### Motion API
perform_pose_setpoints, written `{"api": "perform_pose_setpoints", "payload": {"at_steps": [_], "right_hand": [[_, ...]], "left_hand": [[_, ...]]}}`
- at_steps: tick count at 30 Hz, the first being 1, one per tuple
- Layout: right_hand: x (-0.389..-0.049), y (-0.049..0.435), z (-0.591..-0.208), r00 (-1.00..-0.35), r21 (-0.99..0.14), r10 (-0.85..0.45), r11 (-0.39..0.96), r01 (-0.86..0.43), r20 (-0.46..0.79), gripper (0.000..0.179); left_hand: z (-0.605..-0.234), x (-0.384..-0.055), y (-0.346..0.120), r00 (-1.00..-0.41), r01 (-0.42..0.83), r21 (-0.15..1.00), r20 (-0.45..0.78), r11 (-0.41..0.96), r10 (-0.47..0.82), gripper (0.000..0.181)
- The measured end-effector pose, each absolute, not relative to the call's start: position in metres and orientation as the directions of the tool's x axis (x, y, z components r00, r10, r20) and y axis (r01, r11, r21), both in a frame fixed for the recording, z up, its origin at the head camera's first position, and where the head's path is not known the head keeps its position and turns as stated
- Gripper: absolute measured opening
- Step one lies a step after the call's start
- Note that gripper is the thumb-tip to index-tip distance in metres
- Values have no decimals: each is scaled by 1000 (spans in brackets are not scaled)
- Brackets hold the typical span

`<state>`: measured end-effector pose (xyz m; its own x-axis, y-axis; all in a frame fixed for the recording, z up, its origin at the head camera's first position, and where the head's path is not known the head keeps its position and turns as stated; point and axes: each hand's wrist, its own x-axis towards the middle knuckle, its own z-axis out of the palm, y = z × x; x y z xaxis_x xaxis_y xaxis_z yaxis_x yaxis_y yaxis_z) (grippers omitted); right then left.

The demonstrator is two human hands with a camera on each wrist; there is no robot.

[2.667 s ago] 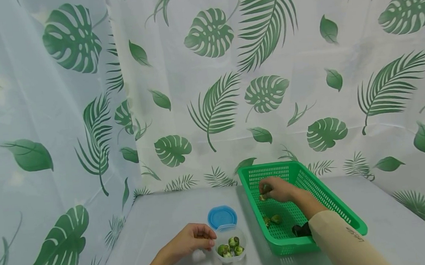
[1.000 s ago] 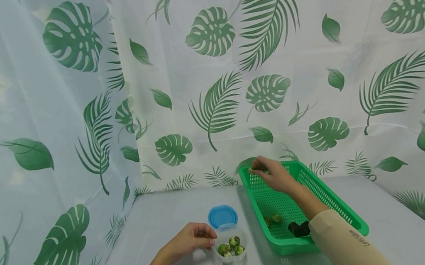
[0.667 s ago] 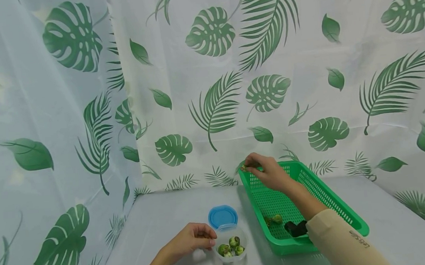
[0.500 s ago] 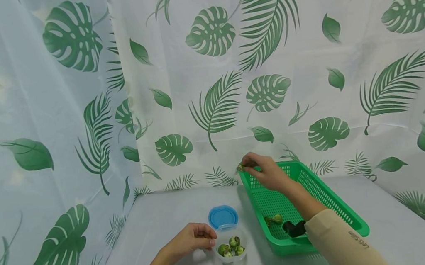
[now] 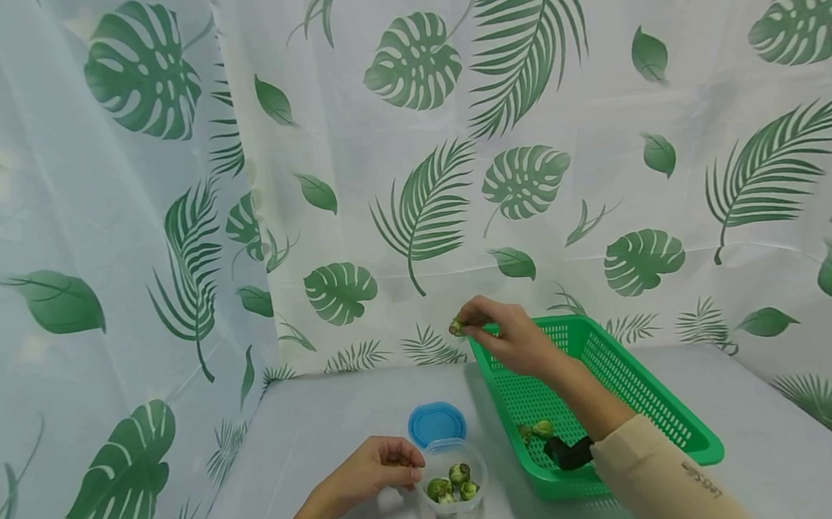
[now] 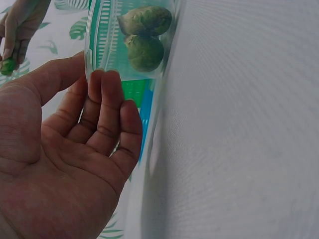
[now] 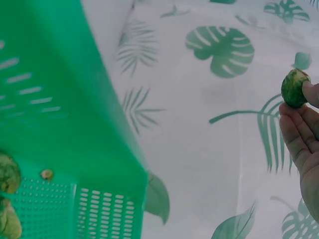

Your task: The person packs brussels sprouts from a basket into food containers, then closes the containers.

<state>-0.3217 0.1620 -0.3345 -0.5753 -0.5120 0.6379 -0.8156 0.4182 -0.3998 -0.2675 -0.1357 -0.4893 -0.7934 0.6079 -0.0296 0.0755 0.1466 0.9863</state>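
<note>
My right hand (image 5: 499,336) pinches a small Brussels sprout (image 5: 456,327) between thumb and fingertips, raised just beyond the green basket's far left corner; the right wrist view shows the same sprout (image 7: 294,88) gripped at its side. On the table, a clear plastic container (image 5: 442,458) holds several Brussels sprouts (image 5: 459,474). My left hand (image 5: 374,470) is at its left edge, thumb and curled fingers pinching the rim. Two of the container's sprouts (image 6: 146,52) show through its wall in the left wrist view.
The green basket (image 5: 653,381) stands right of the container, with a few sprouts (image 5: 542,429) near its left side. A blue lid (image 5: 436,426) lies behind the container. The black wrist camera (image 5: 569,453) hangs over the basket's near end. A leaf-print curtain (image 5: 412,211) backs the table.
My right hand has lifted the Brussels sprout up from inside the basket and moved left past its far left corner. The left hand and container have stayed in place.
</note>
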Motion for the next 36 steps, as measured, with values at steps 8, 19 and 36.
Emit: {"api": "perform_pose_setpoints", "payload": {"at_steps": [8, 19, 36], "right_hand": [[-312, 151, -329, -549, -389, -530, 390, -835, 646, 13], [-303, 145, -329, -513, -390, -516, 335, -858, 686, 14], [-287, 132, -345, -528, -442, -547, 294, -848, 650, 13]], "left_hand": [[-492, -270, -137, -781, 76, 987, -28, 139, 624, 32], [-493, -271, -136, -781, 76, 988, -23, 132, 624, 33], [-489, -268, -135, -791, 61, 989, -37, 138, 610, 32]]}}
